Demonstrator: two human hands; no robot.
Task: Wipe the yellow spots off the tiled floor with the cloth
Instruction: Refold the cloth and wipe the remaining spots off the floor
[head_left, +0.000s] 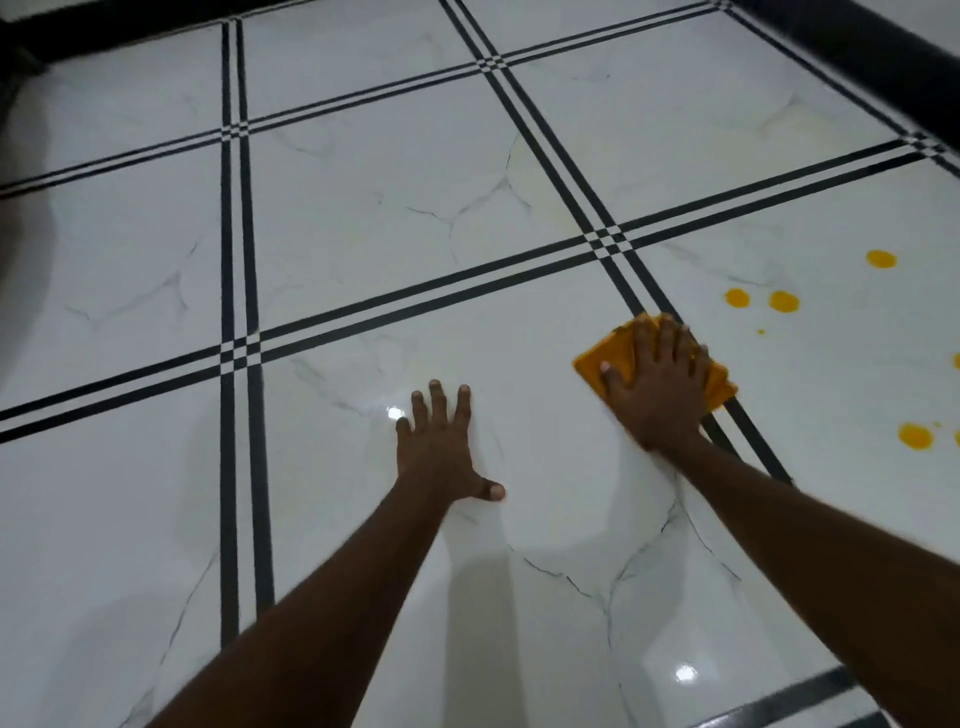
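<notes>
A folded orange cloth (605, 361) lies flat on the white marble-look tiled floor (363, 218), across a black double grout line. My right hand (657, 387) presses down on the cloth with fingers spread. My left hand (441, 447) rests palm-down on the bare tile to the left, fingers apart, holding nothing. Several yellow spots sit on the tile to the right of the cloth: one pair (761, 300) just beyond it, one farther off (881, 259), and one nearer me (916, 435). More yellow shows at the right frame edge.
Black double stripes (239, 332) divide the floor into large tiles. A dark skirting or wall base (857, 57) runs along the far right, and another along the far left top. Ceiling light glints on the glossy tile near my left hand.
</notes>
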